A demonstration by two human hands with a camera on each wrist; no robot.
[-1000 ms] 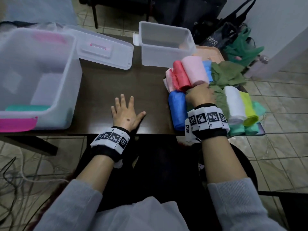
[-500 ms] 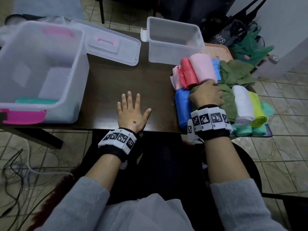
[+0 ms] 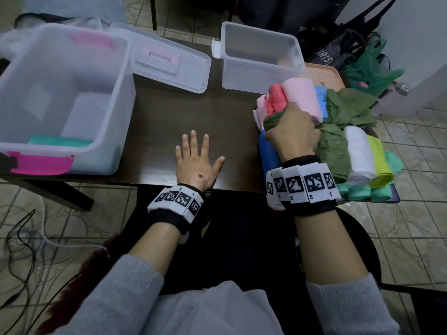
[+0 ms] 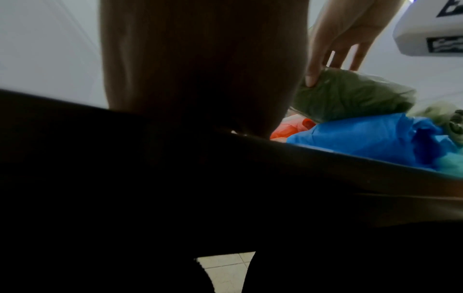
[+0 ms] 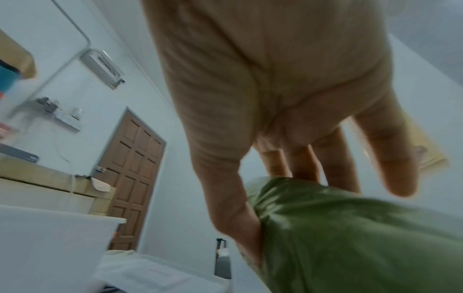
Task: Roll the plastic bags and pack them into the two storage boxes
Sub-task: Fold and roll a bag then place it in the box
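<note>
While right hand (image 3: 292, 135) clenches olive-green bag roll (image 5: 350, 228) near worktop's right edge, left hand (image 3: 197, 163) flat, released; neighbouring rolls may topple, unroll.

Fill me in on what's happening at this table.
A person is packing rolled plastic bags into storage boxes. The right hand grips an olive-green bag from the pile of coloured rolls at the table's right edge. The left hand rests flat on the table. The large box holds one teal roll; nothing shows in the small box.
</note>
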